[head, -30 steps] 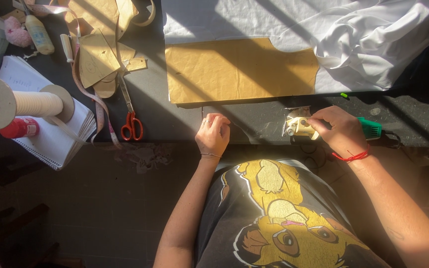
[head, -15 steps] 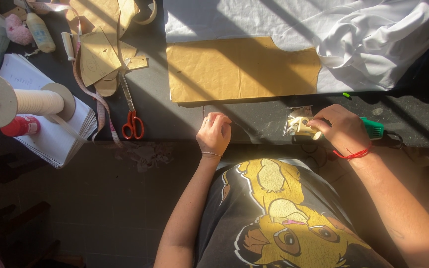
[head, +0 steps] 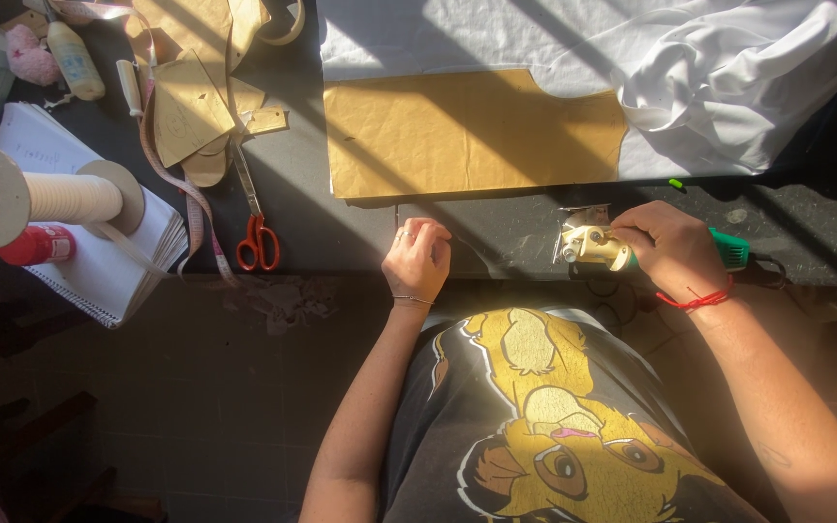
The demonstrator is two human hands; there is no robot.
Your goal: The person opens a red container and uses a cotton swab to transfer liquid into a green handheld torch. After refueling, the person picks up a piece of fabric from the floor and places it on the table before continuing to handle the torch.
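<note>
My right hand (head: 672, 250) grips a small electric fabric cutter (head: 601, 248) with a green handle and a brass-coloured head, resting on the dark table near its front edge. My left hand (head: 418, 258) lies in a loose fist on the table's front edge, holding nothing that I can see. Just beyond both hands lies a brown paper pattern piece (head: 467, 133) on top of white fabric (head: 573, 48), which bunches up at the right.
Red-handled scissors (head: 256, 232), a measuring tape (head: 189, 201) and smaller paper pattern pieces (head: 188, 107) lie at the left. A large thread spool (head: 46, 196) rests on an open notebook (head: 60, 174) beside a red object (head: 36, 245). A small bottle (head: 75, 60) stands at the back left.
My right hand has shifted its grip slightly on the cutter. My left hand stays in the same place on the table edge.
</note>
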